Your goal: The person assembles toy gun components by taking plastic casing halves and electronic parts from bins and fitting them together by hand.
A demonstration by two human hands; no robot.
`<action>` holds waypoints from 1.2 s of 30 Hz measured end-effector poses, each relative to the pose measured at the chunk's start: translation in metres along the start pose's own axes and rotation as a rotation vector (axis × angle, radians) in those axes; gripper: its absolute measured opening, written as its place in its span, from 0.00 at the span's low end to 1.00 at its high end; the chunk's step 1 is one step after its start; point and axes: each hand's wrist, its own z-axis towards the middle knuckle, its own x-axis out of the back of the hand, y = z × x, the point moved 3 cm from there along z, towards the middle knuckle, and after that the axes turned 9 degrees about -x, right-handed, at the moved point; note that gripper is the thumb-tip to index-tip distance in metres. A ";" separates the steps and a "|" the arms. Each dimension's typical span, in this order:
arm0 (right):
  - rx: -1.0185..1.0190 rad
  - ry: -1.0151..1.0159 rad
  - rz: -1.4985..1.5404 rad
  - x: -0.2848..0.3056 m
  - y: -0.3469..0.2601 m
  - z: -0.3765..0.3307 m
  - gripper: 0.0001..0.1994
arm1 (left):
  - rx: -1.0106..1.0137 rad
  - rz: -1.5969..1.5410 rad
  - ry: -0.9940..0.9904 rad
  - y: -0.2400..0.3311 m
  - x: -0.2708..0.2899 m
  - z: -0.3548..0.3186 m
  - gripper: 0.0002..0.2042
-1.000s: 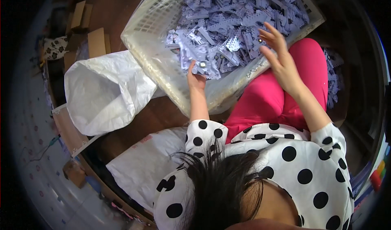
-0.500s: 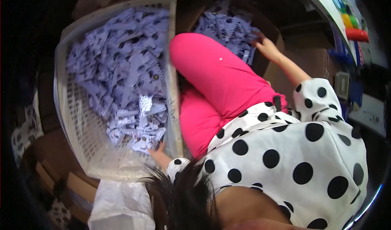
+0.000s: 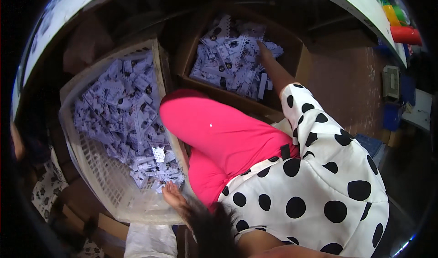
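A white plastic crate with a clear liner stands at my left, heaped with flat pale pieces that have toothed edges and dark round spots. My left hand rests at the near right corner of this heap, fingers apart beside the closest pieces, with nothing seen in it. To the far right of the crate, a brown cardboard box contains more pale toothed pieces. My right hand reaches in over them. Its fingertips are dark against the pieces, and whether they grip one is unclear.
My pink-clad knee lies between crate and box. A pale table edge curves above, with a red roll on it. A white bag hangs below the crate. Cardboard flaps stand at lower left, near another person's arm.
The view has shifted, showing more of the box and table edge. My right hand has moved from the box's right side inward over its pieces. My left hand stays by the crate's near corner.
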 end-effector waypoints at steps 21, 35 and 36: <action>0.440 -0.035 0.079 0.064 0.037 0.057 0.31 | -0.800 0.033 -0.343 0.169 -0.315 -0.170 0.15; 0.182 -0.487 0.101 0.022 0.021 -0.362 0.11 | -0.012 -0.382 -0.931 0.136 -0.408 -0.198 0.33; 0.199 -0.486 0.022 0.023 0.026 -0.375 0.11 | -0.031 -0.414 -0.885 0.134 -0.406 -0.190 0.30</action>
